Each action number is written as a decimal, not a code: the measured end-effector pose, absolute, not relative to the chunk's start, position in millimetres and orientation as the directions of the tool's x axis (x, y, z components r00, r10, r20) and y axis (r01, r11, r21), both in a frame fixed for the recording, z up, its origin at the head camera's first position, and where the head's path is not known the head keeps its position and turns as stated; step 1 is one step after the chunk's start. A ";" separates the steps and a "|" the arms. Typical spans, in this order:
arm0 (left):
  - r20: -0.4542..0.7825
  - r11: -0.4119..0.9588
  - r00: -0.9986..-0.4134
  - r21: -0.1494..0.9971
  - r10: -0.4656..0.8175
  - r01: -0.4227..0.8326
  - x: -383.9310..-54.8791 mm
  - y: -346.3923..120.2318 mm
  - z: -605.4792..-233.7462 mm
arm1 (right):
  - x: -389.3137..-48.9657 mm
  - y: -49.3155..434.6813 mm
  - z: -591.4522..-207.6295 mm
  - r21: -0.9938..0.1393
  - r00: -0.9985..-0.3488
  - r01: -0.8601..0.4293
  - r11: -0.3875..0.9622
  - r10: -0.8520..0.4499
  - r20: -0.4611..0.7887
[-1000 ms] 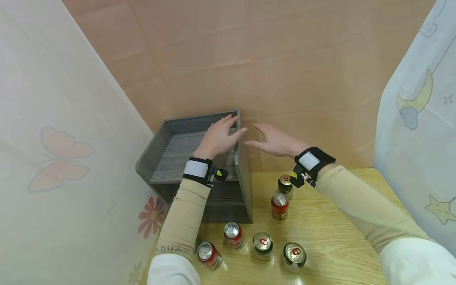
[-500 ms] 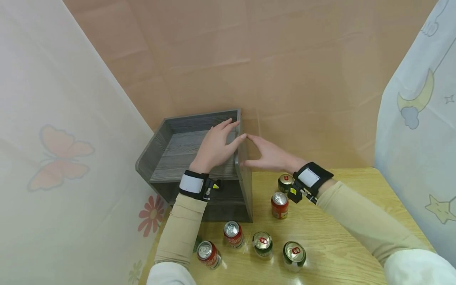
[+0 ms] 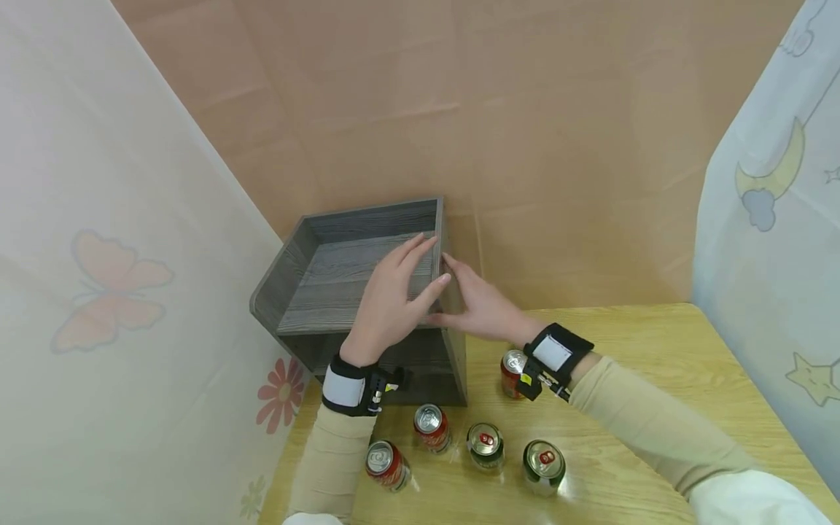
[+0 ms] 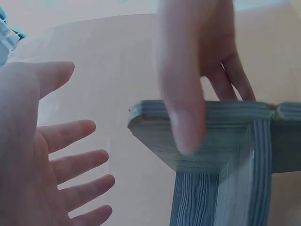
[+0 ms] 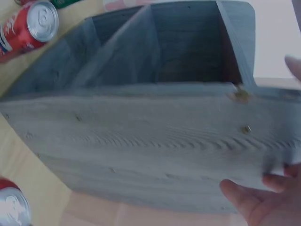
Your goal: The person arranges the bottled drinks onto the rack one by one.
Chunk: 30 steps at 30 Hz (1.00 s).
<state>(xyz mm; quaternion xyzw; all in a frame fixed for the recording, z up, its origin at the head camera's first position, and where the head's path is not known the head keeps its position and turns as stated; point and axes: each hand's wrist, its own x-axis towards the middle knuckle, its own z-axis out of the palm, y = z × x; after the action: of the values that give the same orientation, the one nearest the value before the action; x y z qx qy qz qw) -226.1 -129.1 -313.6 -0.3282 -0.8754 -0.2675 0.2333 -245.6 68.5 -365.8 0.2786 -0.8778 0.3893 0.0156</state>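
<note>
Along the bottom of the head view, nearest us, the left sleeve (image 3: 333,459) runs out of frame. Just beyond it stand a red can (image 3: 392,470), a second red can (image 3: 434,434), a green can (image 3: 485,452) and another green can (image 3: 543,474), upright on the table (image 3: 630,408); we cannot read their labels. Farther back, a third red can (image 3: 509,375) is partly covered by the camera on the right wrist strap (image 3: 554,354).

Beyond the cans, at the table's left, we find the grey shelf unit (image 3: 337,281), its lower compartment dark and partly hidden behind the left wrist. Over its upper tray we see the left hand (image 3: 387,302), spread wide, fingers extended; our left wrist view shows it apart from the panel. The right hand (image 3: 482,306) is also wide, straddling the unit's right side panel (image 5: 141,136), thumb on the inner side, fingers on the outer. Its thumb is blurred and cropped between our wrist views, so we cannot tell how firmly it touches. Behind everything hangs the tan backdrop (image 3: 577,146), cut off at the top.
</note>
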 end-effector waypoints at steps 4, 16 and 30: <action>0.613 0.620 -0.653 0.316 0.444 0.718 -214.3 -133.3 -318.7 | -242.7 57.9 -376.9 -0.679 -0.856 -0.499 0.539 -0.430 0.288; 0.592 0.512 -0.632 0.386 0.500 0.767 -174.4 -143.8 -337.9 | -233.6 43.1 -395.2 -0.690 -0.842 -0.535 0.487 -0.381 0.383; 0.245 0.606 -0.782 0.516 0.573 0.606 -158.6 -164.7 -386.3 | -225.3 26.3 -402.6 -0.691 -0.863 -0.505 0.517 -0.332 0.381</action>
<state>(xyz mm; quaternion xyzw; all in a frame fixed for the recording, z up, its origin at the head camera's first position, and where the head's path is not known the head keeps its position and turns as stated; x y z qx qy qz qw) -158.6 -164.7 -386.3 -0.3292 -0.8956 -0.2980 0.0272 -225.3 26.3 -402.6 0.2420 -0.8650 0.4278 0.1007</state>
